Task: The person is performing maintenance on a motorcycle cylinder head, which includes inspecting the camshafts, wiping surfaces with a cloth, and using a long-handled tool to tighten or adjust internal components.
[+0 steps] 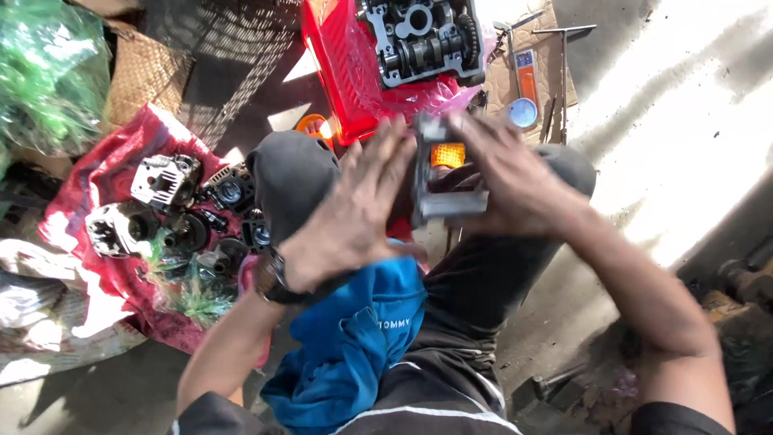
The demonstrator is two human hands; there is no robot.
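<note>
My right hand (515, 181) grips a grey metal engine part (439, 181), a box-like casting, held up above my knees. The flat palm of my left hand (354, 217) presses against the part's left side with the fingers spread; a dark watch sits on that wrist. A blue cloth (354, 338) lies over my lap below both hands. Beyond the hands, a red plastic crate (334, 56) holds a grey cylinder head (423, 36).
On the left, a red cloth (97, 177) carries several engine parts (165, 181). Green plastic bags (48, 64) and a woven mat (149, 72) lie at the top left. Hand tools rest on cardboard (535, 68) at the top right. Dark metal objects (749, 282) sit at the right edge.
</note>
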